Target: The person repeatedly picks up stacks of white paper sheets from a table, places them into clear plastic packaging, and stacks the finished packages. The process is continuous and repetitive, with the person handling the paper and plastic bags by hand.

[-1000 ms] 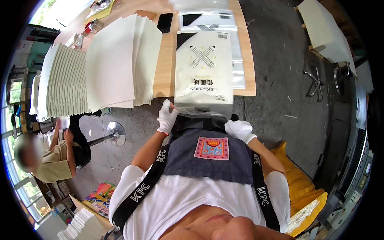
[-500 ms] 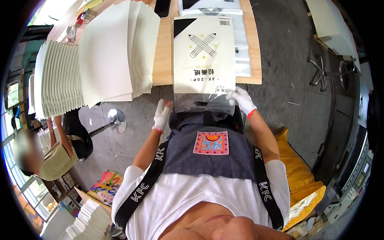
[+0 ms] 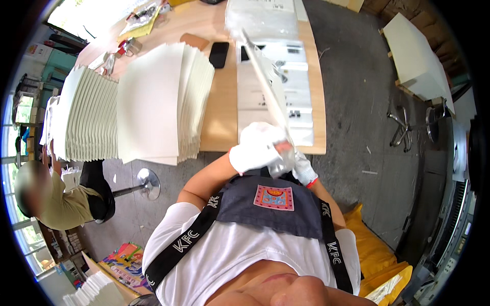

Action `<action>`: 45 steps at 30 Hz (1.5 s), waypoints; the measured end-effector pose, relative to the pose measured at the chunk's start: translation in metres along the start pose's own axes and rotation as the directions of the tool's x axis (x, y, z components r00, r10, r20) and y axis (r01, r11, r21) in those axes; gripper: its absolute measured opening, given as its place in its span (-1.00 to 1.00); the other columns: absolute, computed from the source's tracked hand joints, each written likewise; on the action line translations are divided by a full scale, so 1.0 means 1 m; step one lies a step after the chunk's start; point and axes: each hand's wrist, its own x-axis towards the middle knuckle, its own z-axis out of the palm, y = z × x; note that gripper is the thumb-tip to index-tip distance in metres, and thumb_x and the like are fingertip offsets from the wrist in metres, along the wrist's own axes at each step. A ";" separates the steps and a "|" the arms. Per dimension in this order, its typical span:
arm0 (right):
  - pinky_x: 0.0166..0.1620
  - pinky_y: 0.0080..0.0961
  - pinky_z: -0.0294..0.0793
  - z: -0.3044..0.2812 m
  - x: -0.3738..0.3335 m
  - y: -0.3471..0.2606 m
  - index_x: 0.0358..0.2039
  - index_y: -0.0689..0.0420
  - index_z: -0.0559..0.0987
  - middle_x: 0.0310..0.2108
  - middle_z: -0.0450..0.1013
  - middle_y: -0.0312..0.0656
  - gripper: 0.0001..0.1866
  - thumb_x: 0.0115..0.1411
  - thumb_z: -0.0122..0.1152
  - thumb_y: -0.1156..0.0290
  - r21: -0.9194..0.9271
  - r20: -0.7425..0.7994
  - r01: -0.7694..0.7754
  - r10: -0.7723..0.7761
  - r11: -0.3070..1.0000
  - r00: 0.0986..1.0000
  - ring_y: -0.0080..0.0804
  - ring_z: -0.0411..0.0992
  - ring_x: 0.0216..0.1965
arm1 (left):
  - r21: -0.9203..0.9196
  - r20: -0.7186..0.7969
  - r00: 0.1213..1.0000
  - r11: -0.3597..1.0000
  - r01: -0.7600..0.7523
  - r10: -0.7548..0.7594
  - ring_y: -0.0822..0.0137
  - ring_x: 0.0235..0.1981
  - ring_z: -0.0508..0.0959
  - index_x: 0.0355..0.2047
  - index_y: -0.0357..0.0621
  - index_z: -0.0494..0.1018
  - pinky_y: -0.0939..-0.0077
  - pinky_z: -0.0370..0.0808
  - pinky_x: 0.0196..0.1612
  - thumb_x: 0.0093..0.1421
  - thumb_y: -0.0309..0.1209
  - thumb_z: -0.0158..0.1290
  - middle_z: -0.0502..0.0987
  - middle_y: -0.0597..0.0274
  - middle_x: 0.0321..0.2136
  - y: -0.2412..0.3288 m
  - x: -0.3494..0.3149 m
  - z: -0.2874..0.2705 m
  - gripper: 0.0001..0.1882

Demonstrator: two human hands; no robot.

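A clear-bagged paper pack (image 3: 266, 84) stands tilted nearly edge-on above the table's front edge, its white thin side toward me. My left hand (image 3: 258, 148), in a white glove with fingertips showing, is closed on the loose plastic at the pack's near end. On the pack's right side, my right hand (image 3: 304, 171), gloved too, grips the same near end; its fingers are partly hidden by the pack and plastic. Beneath and beyond lies an overlapping row of bagged packs (image 3: 301, 104) on the wooden table (image 3: 219, 122).
Fanned piles of white sheets (image 3: 148, 102) cover the table's left part. Behind them are a black phone (image 3: 219, 54) and a tape dispenser (image 3: 131, 47). A person (image 3: 66, 196) sits at the left. At the right stand a chair base (image 3: 403, 127) and yellow sacking (image 3: 367, 234).
The pack has swung from lying face up to nearly edge-on. My left hand has moved right onto its near end; my right hand has come down and inward. The view has shifted.
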 end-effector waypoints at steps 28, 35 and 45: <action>0.05 -0.32 0.41 0.049 0.495 -0.342 0.15 0.19 0.40 -0.05 0.52 0.07 -0.22 0.04 0.30 -0.08 -0.963 -0.177 -0.004 -0.619 0.271 0.766 -0.10 0.48 -0.01 | 0.158 -0.453 0.437 0.413 0.897 -0.777 -0.07 -0.07 0.55 -0.07 -0.08 0.49 0.17 0.43 -0.03 0.24 0.03 -0.08 0.58 -0.08 -0.15 -0.441 0.248 -0.080 -0.51; -0.44 -0.54 0.41 0.049 0.359 -0.297 0.31 0.19 0.19 -0.38 0.55 -0.16 -0.15 0.05 0.39 0.31 -0.845 -0.101 -0.012 -0.139 0.534 0.985 -0.52 0.44 -0.51 | -0.082 -0.813 0.386 0.742 0.666 -0.436 0.13 -0.22 0.54 -0.02 -0.11 0.35 0.31 0.44 -0.07 0.22 -0.25 0.10 0.52 -0.02 -0.20 -0.365 0.170 -0.006 -0.63; -0.53 -0.68 0.32 -0.026 0.055 -0.154 0.19 0.20 0.36 -0.43 0.51 -0.22 -0.48 0.24 0.21 0.40 -0.541 -0.247 -0.169 0.036 0.824 0.968 -0.66 0.36 -0.56 | -0.055 0.090 0.913 0.913 0.404 -0.399 0.12 -0.40 0.57 -0.45 -0.04 0.53 0.23 0.51 -0.34 0.04 -0.42 0.20 0.57 0.12 -0.48 -0.173 -0.047 0.104 -0.93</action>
